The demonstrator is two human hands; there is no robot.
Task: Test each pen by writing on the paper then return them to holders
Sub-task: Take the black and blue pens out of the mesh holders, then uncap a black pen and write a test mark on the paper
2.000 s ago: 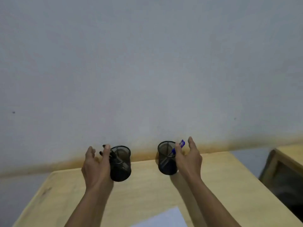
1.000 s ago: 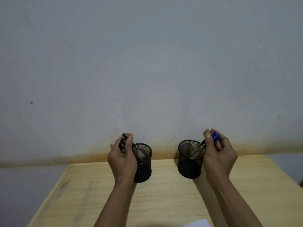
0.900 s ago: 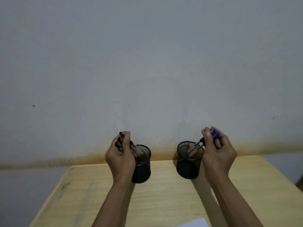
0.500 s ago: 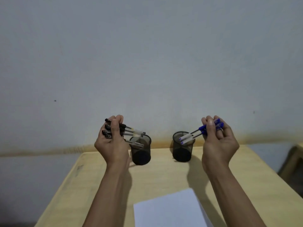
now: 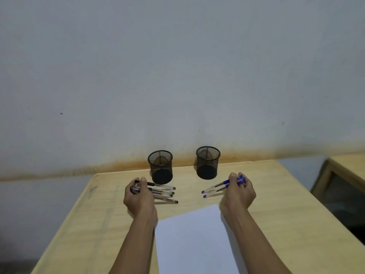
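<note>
Two black mesh holders stand near the table's far edge, the left holder (image 5: 160, 167) and the right holder (image 5: 207, 162), both with nothing in them. My left hand (image 5: 139, 196) grips a bundle of black pens (image 5: 164, 192) low over the table, tips pointing right. My right hand (image 5: 239, 192) grips two blue pens (image 5: 215, 188), tips pointing left and down toward the table. A white sheet of paper (image 5: 194, 242) lies between my forearms at the near side.
The wooden table (image 5: 286, 210) ends against a grey wall with an orange stain along its base. A second wooden piece of furniture (image 5: 347, 171) stands to the right across a gap.
Both hands lifted the pens out of the holders, then came down and toward me to just above the table. The holders now stand without pens, and the paper shows more fully.
</note>
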